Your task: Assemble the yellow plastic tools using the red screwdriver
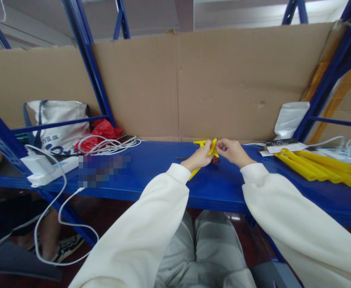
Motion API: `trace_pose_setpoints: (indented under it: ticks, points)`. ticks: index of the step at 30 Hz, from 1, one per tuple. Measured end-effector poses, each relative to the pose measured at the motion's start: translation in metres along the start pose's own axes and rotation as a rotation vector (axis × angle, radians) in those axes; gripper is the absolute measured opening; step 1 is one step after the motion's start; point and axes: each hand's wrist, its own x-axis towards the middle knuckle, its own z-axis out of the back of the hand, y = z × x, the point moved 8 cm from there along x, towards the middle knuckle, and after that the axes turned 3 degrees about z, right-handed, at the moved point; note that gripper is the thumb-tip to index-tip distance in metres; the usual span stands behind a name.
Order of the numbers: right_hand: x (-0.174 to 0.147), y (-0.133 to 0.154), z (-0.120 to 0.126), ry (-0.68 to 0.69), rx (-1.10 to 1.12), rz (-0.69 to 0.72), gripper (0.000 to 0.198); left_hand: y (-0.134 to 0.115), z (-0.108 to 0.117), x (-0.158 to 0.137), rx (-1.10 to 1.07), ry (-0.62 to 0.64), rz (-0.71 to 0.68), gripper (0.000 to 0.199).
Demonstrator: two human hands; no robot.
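Note:
My left hand (199, 157) is closed around a yellow part (213, 146), which stands up from its fingers above the blue tabletop. My right hand (231, 151) is just to the right, its thumb and fingertips pinched together against or close beside the yellow part; whatever they hold is too small to make out. More yellow pieces show behind and below my left hand, and I cannot tell whether they join the held part. A small dark red item (215, 160) lies between the hands. The tip of a thin dark rod (180, 158) pokes out left of my left hand.
Long yellow pieces (316, 166) lie at the right by a small black-and-white box (283, 145) and a white pouch (292, 116). At left are a power strip (55, 172), coiled white cable (103, 145), red plastic bag (105, 129) and cloth bag (63, 120). Another person sits far left.

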Motion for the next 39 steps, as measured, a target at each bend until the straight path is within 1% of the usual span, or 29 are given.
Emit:
trace_pose_setpoints:
  ticks: [2,5,11,13,15,17,20,22,24,27,29,32,36,39]
  points:
    - [0.000,0.002,0.000,0.019,-0.060,0.025,0.010,0.001,0.000,0.000,-0.012,-0.001,0.003,0.028]
    - [0.000,0.002,0.001,0.012,-0.101,0.041,0.009,0.002,0.001,0.000,-0.017,-0.014,0.002,0.029]
    - [-0.003,-0.005,-0.002,-0.027,0.014,0.012,0.015,0.006,0.001,0.001,-0.119,-0.025,-0.001,0.031]
    - [-0.004,-0.010,-0.002,-0.032,0.051,-0.019,0.019,0.011,0.002,0.001,-0.164,-0.045,0.017,0.034]
    - [-0.005,-0.016,-0.003,-0.009,0.051,-0.058,0.022,0.018,0.007,0.001,-0.196,-0.089,0.061,0.038]
    - [-0.006,-0.023,-0.008,0.076,-0.001,-0.100,0.023,0.027,0.015,0.000,-0.215,-0.152,0.126,0.040]
    - [-0.012,-0.031,-0.022,0.299,-0.083,-0.161,0.026,0.038,0.028,-0.004,-0.201,-0.248,0.242,0.040]
    - [-0.018,-0.034,-0.031,0.428,-0.086,-0.190,0.029,0.043,0.034,-0.007,-0.179,-0.281,0.323,0.039]
    - [-0.023,-0.035,-0.039,0.508,-0.055,-0.207,0.031,0.047,0.037,-0.010,-0.167,-0.288,0.389,0.038]
    - [-0.028,-0.038,-0.047,0.543,0.052,-0.278,0.033,0.052,0.040,-0.013,-0.150,-0.310,0.441,0.039]
    - [-0.031,-0.043,-0.049,0.520,0.164,-0.359,0.035,0.056,0.042,-0.014,-0.135,-0.324,0.473,0.042]
    - [-0.028,-0.048,-0.045,0.399,0.361,-0.440,0.042,0.066,0.042,-0.015,-0.131,-0.312,0.534,0.042]
    - [-0.015,-0.053,-0.020,0.120,0.584,-0.412,0.055,0.076,0.042,-0.017,-0.137,-0.295,0.605,0.044]
    - [-0.010,-0.058,0.001,-0.061,0.609,-0.394,0.065,0.081,0.040,-0.018,-0.154,-0.293,0.628,0.048]
